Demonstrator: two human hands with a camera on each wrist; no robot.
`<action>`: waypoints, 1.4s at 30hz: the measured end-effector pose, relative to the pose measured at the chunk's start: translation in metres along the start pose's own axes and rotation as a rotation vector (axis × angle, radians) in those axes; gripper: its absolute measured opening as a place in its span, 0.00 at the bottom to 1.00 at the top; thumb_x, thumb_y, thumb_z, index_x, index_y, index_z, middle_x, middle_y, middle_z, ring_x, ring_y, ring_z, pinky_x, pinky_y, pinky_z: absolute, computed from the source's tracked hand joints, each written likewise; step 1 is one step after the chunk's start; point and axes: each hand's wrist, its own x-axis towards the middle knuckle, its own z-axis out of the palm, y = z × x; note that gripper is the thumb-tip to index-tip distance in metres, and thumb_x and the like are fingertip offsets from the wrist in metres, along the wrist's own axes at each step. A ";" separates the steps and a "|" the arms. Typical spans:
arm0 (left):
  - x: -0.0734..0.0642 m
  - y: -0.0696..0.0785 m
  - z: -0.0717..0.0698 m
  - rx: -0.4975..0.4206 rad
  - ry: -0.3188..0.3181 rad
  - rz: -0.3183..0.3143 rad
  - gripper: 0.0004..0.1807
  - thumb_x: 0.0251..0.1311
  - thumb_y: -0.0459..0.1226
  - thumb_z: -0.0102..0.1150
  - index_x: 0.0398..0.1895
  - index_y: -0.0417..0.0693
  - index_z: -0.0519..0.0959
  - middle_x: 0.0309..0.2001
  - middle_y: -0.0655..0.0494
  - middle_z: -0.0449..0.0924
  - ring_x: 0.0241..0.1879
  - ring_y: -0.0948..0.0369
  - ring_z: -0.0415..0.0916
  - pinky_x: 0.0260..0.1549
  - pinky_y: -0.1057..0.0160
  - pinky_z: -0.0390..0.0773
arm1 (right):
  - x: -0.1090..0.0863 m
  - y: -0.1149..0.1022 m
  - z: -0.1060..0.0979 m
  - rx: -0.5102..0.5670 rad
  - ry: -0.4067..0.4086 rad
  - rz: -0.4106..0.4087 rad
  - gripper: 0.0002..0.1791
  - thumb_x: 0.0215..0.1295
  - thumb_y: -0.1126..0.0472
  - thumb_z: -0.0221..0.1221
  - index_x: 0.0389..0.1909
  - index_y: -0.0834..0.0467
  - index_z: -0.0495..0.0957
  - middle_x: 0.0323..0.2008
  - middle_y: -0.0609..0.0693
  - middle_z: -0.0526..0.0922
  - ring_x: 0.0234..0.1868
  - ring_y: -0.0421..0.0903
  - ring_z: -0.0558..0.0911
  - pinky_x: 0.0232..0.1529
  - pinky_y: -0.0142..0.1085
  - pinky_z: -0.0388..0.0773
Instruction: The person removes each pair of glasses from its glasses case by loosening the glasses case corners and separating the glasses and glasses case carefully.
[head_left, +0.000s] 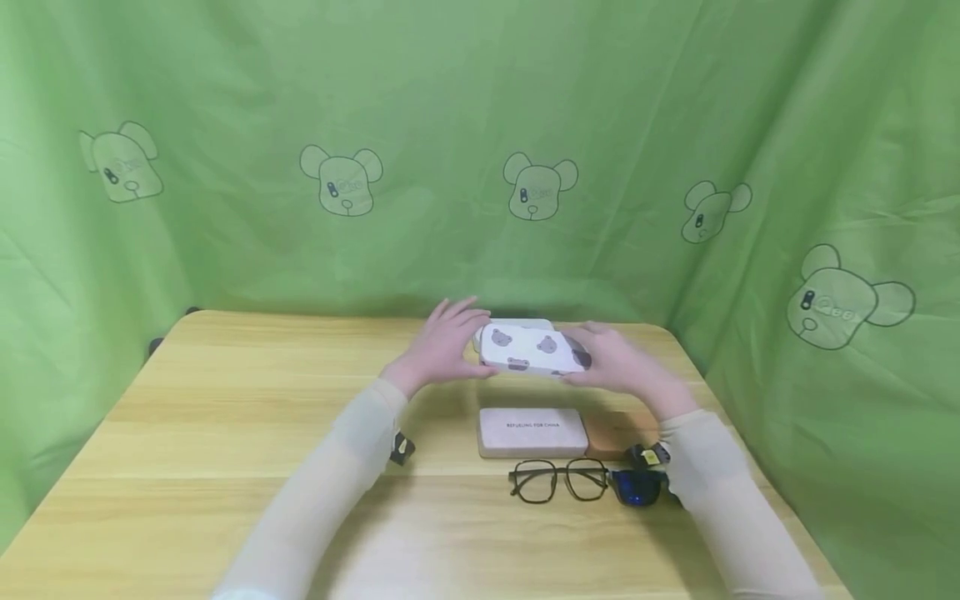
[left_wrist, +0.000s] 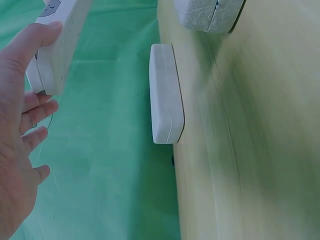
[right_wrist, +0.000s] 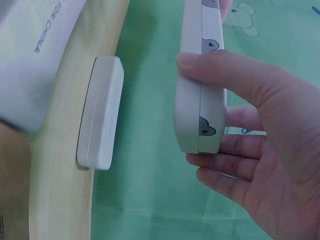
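A white glasses case [head_left: 528,348] printed with grey bears is held up over the back of the table, its lid closed. My left hand [head_left: 448,343] grips its left end, with the thumb [left_wrist: 46,35] on the near side and the fingers around the far side. At the other end, my right hand [head_left: 611,358] holds it the same way, its thumb across the seam in the right wrist view. Behind and partly hidden by it, a plain white case [right_wrist: 102,115] lies near the table's back edge.
Nearer me lie a pale case [head_left: 532,433] lettered "REFUELING FOR CHINA" and a brown case [head_left: 611,429] beside it. In front are black-framed glasses [head_left: 555,482] and blue-lensed sunglasses [head_left: 639,487], partly covered by the right sleeve. A green curtain [head_left: 442,92] hangs around the wooden table [head_left: 247,417].
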 end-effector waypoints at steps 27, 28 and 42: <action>-0.086 -0.025 -0.008 -0.046 0.082 -0.080 0.48 0.48 0.62 0.66 0.69 0.45 0.66 0.71 0.50 0.66 0.76 0.48 0.50 0.76 0.43 0.42 | 0.005 -0.072 0.035 -0.137 0.207 -0.181 0.44 0.47 0.46 0.69 0.65 0.63 0.70 0.54 0.59 0.79 0.53 0.54 0.79 0.58 0.48 0.78; -0.089 -0.027 -0.008 -0.043 0.087 -0.078 0.48 0.47 0.62 0.66 0.69 0.45 0.67 0.71 0.50 0.66 0.76 0.47 0.50 0.76 0.42 0.42 | 0.005 -0.074 0.037 -0.138 0.209 -0.186 0.44 0.47 0.47 0.69 0.64 0.63 0.70 0.54 0.58 0.80 0.53 0.54 0.79 0.58 0.47 0.78; -0.131 -0.042 -0.008 -0.095 0.064 -0.156 0.50 0.46 0.63 0.66 0.69 0.46 0.66 0.72 0.50 0.64 0.76 0.48 0.48 0.75 0.39 0.41 | 0.012 -0.104 0.062 -0.102 0.183 -0.207 0.43 0.49 0.44 0.67 0.65 0.60 0.70 0.53 0.55 0.80 0.53 0.51 0.78 0.60 0.44 0.77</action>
